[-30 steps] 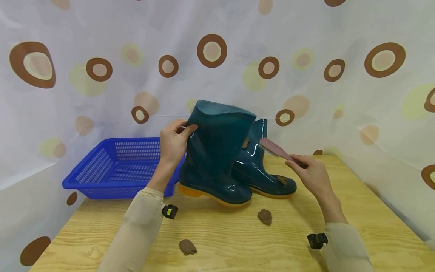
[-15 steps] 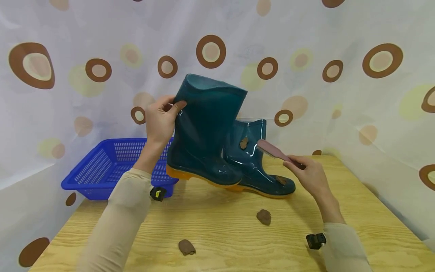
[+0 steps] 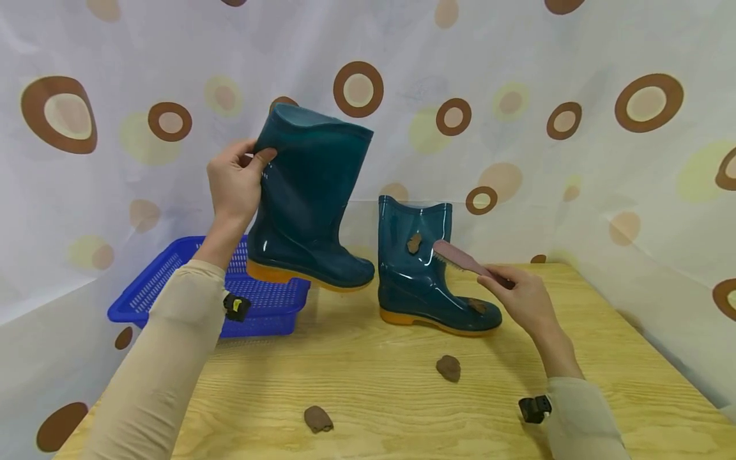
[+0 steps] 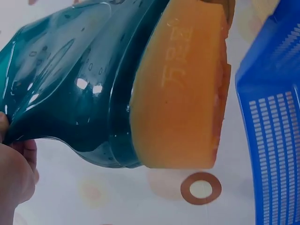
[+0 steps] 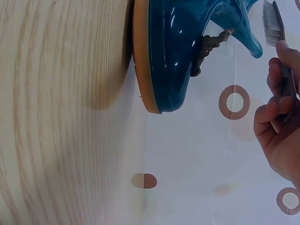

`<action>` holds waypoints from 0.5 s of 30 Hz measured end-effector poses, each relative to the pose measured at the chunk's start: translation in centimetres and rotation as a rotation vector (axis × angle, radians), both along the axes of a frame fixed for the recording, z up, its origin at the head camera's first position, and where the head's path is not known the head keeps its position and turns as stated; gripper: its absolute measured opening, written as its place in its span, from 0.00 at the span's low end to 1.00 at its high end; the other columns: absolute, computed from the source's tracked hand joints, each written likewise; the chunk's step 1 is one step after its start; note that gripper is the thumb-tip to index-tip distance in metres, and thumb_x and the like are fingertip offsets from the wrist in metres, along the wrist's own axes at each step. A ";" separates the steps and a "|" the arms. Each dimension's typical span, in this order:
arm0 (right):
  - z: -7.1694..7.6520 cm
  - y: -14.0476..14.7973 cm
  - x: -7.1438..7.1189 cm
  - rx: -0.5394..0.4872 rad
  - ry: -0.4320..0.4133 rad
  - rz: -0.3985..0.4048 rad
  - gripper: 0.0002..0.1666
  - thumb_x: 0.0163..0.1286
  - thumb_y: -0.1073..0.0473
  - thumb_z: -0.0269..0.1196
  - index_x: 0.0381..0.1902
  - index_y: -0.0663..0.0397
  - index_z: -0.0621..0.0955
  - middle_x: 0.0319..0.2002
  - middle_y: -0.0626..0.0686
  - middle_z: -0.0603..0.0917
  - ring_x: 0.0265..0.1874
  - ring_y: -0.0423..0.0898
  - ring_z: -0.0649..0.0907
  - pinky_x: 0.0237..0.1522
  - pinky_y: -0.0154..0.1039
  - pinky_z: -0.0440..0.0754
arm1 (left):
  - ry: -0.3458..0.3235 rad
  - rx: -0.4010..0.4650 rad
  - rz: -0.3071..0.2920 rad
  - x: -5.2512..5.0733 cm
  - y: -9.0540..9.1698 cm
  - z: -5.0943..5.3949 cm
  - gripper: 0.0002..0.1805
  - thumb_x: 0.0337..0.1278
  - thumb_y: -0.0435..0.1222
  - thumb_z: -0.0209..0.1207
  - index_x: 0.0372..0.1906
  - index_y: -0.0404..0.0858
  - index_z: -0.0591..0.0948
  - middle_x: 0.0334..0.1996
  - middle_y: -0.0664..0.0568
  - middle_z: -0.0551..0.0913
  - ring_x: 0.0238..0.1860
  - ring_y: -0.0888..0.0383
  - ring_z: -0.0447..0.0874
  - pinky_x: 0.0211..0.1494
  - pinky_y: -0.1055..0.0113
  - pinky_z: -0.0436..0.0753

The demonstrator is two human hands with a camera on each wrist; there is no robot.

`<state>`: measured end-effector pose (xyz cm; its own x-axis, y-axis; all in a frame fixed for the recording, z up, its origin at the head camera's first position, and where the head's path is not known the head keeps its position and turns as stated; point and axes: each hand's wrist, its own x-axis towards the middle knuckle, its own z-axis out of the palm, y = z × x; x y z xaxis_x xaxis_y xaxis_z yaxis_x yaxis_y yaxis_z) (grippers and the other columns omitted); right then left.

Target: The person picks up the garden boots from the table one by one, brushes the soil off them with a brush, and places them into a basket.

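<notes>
My left hand [image 3: 234, 182] pinches the shaft of a dark teal rain boot [image 3: 307, 198] near its rear top edge. The boot hangs in the air, slightly tilted, partly in front of the blue basket; its orange heel [image 4: 180, 93] fills the left wrist view. In my right hand [image 3: 526, 300] is a pink brush [image 3: 460, 257], gripped by its handle, bristles facing down and left. A second teal boot [image 3: 411, 287] stands upright on the table. One brown mud-like lump [image 3: 414, 243] clings to its shaft and another lump [image 5: 208, 49] to its toe.
A blue perforated plastic basket [image 3: 259, 322] stands at the table's left. Two brown lumps, one at front centre [image 3: 318, 419] and one further right [image 3: 448, 368], lie on the wooden table [image 3: 379, 396]. A patterned sheet [image 3: 402, 51] hangs behind and along the sides.
My left hand has lifted the boot up and to the left, away from the standing boot, which now shows fully. The right hand with the brush has barely moved.
</notes>
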<state>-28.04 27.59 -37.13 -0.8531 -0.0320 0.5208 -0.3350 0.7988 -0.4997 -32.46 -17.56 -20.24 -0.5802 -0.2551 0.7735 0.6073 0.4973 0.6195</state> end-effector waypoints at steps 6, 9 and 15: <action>-0.3 -0.2 0.0 0.016 -0.001 0.013 0.22 0.70 0.46 0.64 0.53 0.56 0.85 0.43 0.59 0.89 0.36 0.49 0.83 0.36 0.33 0.79 | 0.017 0.055 0.072 -0.7 -2.5 0.6 0.19 0.61 0.49 0.62 0.46 0.39 0.88 0.36 0.52 0.84 0.32 0.64 0.73 0.38 0.77 0.74; -0.2 -0.2 0.2 0.015 -0.014 0.013 0.23 0.70 0.46 0.64 0.53 0.57 0.85 0.45 0.60 0.89 0.40 0.53 0.86 0.39 0.36 0.81 | 0.010 0.097 0.093 -1.0 -3.9 0.7 0.19 0.60 0.49 0.62 0.46 0.40 0.88 0.34 0.58 0.83 0.34 0.64 0.74 0.40 0.77 0.76; 0.0 -0.2 0.3 0.019 -0.018 -0.002 0.23 0.70 0.47 0.64 0.53 0.59 0.85 0.44 0.61 0.89 0.39 0.54 0.85 0.39 0.41 0.81 | -0.062 0.247 0.065 -1.7 -6.6 0.7 0.17 0.57 0.47 0.64 0.48 0.43 0.88 0.34 0.61 0.83 0.39 0.64 0.76 0.48 0.76 0.79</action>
<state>-27.75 27.42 -37.11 -0.8625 -0.0400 0.5045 -0.3243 0.8090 -0.4903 -34.11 -24.21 -19.49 -0.6009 -0.4703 0.6464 0.5358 0.3631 0.7623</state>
